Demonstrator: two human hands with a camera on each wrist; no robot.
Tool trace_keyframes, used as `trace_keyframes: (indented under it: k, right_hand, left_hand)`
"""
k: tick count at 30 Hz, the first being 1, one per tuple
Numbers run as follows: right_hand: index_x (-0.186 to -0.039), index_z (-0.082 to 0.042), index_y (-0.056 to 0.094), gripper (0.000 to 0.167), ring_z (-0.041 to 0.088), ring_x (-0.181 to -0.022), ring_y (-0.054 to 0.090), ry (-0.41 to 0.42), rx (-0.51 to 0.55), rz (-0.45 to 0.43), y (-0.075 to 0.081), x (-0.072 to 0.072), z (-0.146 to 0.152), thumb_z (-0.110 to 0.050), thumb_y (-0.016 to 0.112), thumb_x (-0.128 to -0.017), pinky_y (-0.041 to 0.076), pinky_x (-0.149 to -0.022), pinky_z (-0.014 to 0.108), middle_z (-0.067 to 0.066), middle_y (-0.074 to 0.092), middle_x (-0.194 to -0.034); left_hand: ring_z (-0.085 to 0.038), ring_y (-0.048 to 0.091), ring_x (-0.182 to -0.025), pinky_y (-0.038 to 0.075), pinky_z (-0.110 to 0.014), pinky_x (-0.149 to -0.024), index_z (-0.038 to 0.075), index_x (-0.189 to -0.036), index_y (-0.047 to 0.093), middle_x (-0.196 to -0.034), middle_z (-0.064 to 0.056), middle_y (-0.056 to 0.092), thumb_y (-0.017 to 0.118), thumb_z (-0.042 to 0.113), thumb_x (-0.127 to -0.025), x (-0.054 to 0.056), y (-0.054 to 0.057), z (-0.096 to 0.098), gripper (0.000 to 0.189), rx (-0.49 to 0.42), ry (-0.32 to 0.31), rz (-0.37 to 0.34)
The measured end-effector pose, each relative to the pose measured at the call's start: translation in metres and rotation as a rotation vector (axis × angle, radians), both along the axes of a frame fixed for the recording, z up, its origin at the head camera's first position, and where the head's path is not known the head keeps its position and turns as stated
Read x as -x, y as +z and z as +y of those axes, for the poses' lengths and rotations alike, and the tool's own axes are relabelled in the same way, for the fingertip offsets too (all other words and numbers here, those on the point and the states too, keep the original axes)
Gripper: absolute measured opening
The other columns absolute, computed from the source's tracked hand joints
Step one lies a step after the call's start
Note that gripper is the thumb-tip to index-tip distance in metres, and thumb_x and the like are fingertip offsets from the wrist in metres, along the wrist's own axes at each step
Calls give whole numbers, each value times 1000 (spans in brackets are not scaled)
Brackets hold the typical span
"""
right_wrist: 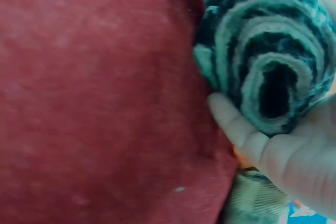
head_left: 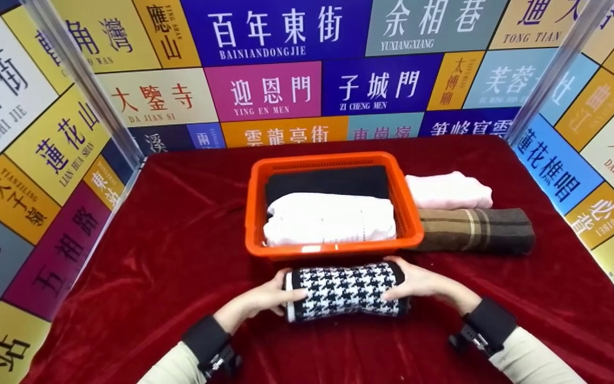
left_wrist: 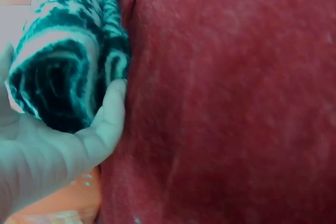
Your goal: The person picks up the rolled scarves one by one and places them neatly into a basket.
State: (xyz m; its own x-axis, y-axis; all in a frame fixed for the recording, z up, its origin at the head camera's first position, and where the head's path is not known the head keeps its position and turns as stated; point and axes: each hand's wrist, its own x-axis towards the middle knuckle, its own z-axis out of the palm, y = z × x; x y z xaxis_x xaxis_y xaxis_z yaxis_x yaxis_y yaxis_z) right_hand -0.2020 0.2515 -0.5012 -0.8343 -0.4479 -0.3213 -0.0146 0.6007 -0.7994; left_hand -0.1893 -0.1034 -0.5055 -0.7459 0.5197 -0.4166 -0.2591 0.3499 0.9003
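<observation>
A rolled black-and-white houndstooth knit cloth [head_left: 347, 290] lies crosswise in front of the orange basket [head_left: 333, 249]. My left hand [head_left: 267, 294] grips its left end, thumb over the top. At the opposite end my right hand [head_left: 419, 280] holds it the same way, thumb on the near face. Spiral layers of the rolled cloth [right_wrist: 278, 85] show beside my right hand [right_wrist: 299, 150] in the right wrist view. In the left wrist view, my left hand [left_wrist: 68, 150] curves under the open end of the rolled cloth [left_wrist: 58, 77].
Inside the basket sit a white folded cloth [head_left: 333, 216] and a black cloth [head_left: 333, 181]. To its right lie a pale pink folded cloth [head_left: 448, 191] and a brown striped rolled cloth [head_left: 477, 230]. Dark red fabric [head_left: 179, 256] covers the table; sign-printed panels [head_left: 269, 90] surround it.
</observation>
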Motion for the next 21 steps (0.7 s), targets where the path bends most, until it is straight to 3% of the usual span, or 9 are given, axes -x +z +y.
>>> trace_keyframes:
  k: [2,5,8,12,15,18,21]
  right_hand:
    - [-140,0,22,94,32,-112,48,-42,73,-56,-2,0,1,-30,77,-70,38,-95,46,22,43,-129]
    - [-139,-2,22,87,26,-93,59,-76,182,-155,-6,0,2,-25,75,-73,50,-75,41,19,48,-122]
    - [-137,-3,25,78,27,-80,63,-72,281,-253,-8,1,3,-21,72,-76,53,-59,42,18,53,-115]
    - [-131,0,35,64,26,-88,63,-63,365,-327,-10,4,6,-16,69,-78,53,-69,41,12,60,-110]
    - [-127,4,41,57,23,-94,62,-65,387,-350,-12,7,8,-14,68,-79,51,-79,39,9,62,-108]
    - [-127,5,41,57,22,-98,61,-63,393,-357,-13,8,10,-14,67,-79,49,-84,38,8,62,-109]
    - [-129,4,38,60,24,-97,61,-61,391,-357,-13,8,10,-15,67,-80,50,-82,41,9,62,-110]
  left_hand:
    - [-21,60,-81,51,-40,-72,2,-141,11,-108,-15,57,66,39,-81,0,-1,-1,90,-19,40,-47]
    - [-20,61,-79,52,-38,-66,1,-139,17,-106,-15,59,69,38,-78,0,-2,1,87,-51,79,-105]
    - [-22,63,-76,52,-37,-63,1,-134,28,-101,-15,63,70,36,-77,0,-2,3,78,-69,91,-127]
    - [-18,64,-72,51,-34,-64,2,-120,50,-91,-9,68,71,35,-75,0,-2,10,59,-39,109,-98]
    - [-14,64,-73,50,-30,-66,2,-111,58,-89,-5,69,73,33,-74,-2,-5,16,51,-34,162,-54]
    - [-16,65,-77,52,-31,-69,-1,-114,55,-93,-7,68,74,28,-73,-4,-8,21,54,-104,230,-43]
    - [-22,67,-80,54,-36,-70,-3,-121,46,-99,-12,65,74,24,-73,-5,-12,23,62,-202,282,-78]
